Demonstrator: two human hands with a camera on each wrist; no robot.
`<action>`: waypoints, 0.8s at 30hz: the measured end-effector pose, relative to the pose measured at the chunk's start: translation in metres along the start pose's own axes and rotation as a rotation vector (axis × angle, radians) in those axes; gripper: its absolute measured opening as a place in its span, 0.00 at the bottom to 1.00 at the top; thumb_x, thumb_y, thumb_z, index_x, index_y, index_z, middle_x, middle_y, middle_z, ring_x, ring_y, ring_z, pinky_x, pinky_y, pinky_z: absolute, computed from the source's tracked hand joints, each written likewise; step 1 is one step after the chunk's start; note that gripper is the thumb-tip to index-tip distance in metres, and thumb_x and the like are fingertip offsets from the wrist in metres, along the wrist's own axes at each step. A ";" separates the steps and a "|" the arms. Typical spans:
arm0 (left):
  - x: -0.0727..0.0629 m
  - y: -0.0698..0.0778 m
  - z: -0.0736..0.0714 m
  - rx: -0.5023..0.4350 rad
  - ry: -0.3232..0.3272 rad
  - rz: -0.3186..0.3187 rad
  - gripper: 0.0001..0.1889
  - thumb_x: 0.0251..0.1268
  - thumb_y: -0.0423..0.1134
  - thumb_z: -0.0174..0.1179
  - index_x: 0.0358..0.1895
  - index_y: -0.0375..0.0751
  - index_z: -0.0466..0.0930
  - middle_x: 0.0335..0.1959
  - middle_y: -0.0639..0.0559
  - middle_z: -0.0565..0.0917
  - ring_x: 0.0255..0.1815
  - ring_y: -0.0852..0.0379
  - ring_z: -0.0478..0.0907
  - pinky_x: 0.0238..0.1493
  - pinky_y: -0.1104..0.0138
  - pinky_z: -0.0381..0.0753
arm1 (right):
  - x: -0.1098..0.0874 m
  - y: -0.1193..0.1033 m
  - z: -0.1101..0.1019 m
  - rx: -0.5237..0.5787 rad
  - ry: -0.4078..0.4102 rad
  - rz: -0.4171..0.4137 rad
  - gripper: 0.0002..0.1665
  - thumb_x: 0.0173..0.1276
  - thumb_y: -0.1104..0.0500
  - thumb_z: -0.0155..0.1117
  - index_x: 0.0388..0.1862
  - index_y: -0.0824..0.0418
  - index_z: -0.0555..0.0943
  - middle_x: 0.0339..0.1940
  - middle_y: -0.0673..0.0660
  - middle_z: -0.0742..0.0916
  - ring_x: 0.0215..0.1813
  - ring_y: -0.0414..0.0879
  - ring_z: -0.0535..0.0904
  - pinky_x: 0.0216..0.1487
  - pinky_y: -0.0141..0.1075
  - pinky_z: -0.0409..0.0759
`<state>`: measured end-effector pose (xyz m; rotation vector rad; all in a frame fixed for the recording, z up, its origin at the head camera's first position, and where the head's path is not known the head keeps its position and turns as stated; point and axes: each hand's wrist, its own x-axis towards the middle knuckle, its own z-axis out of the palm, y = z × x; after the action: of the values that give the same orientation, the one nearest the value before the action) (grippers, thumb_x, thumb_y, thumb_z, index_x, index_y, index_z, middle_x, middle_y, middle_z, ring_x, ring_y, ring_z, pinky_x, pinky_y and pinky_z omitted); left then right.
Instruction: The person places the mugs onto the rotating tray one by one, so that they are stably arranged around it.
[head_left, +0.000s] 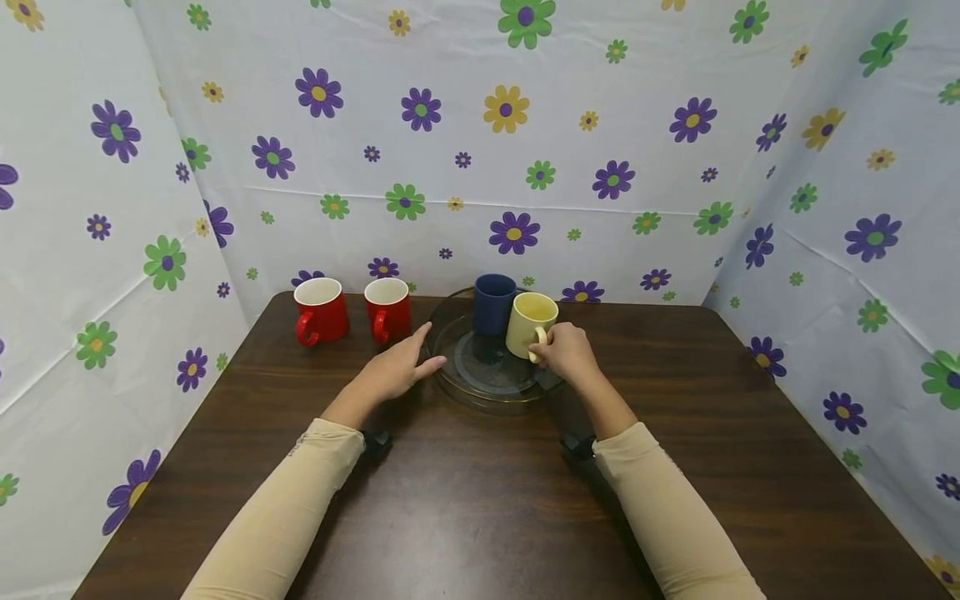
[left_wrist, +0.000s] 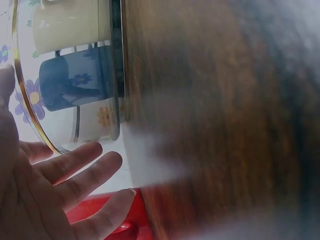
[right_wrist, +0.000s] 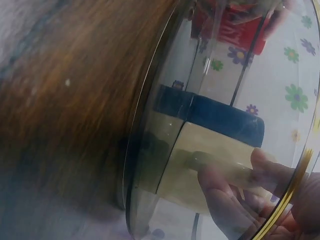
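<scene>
My right hand (head_left: 572,354) grips the handle of a pale yellow mug (head_left: 525,327), which stands upright on the right side of a clear round tray (head_left: 491,392) with a gold-edged rim. Close beside it on the tray is a dark blue mug (head_left: 492,310). Through the clear wall, the right wrist view shows fingers (right_wrist: 217,195) curled at the yellow mug's handle. My left hand (head_left: 393,367) is at the tray's left rim, fingers extended and thumb spread, holding nothing. In the left wrist view its fingers (left_wrist: 82,175) lie beside the gold edge (left_wrist: 37,112).
Two red mugs with white insides stand upright at the back left of the dark wood table (head_left: 480,500), one at the far left (head_left: 324,315) and one nearer the tray (head_left: 392,312). A flower-print cloth (head_left: 450,167) hangs behind the table and along both sides.
</scene>
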<state>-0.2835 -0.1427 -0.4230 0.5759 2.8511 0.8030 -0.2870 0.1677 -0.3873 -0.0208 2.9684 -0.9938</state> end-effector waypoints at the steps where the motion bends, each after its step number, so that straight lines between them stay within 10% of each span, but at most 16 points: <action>1: 0.000 0.000 0.000 0.003 0.001 -0.002 0.46 0.75 0.63 0.51 0.83 0.40 0.43 0.81 0.37 0.56 0.78 0.38 0.59 0.73 0.41 0.61 | 0.000 -0.001 0.000 0.000 0.002 -0.005 0.15 0.70 0.56 0.70 0.28 0.66 0.85 0.25 0.58 0.89 0.30 0.48 0.87 0.26 0.32 0.78; 24: -0.001 0.002 0.001 0.020 0.015 -0.037 0.45 0.75 0.63 0.50 0.83 0.42 0.44 0.80 0.39 0.58 0.78 0.39 0.60 0.72 0.39 0.64 | 0.006 0.003 -0.004 -0.015 -0.023 -0.077 0.16 0.72 0.54 0.69 0.34 0.68 0.84 0.31 0.61 0.88 0.34 0.53 0.87 0.27 0.33 0.78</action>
<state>-0.2818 -0.1405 -0.4231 0.5202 2.8776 0.7763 -0.2933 0.1725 -0.3864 -0.1466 2.9750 -0.9716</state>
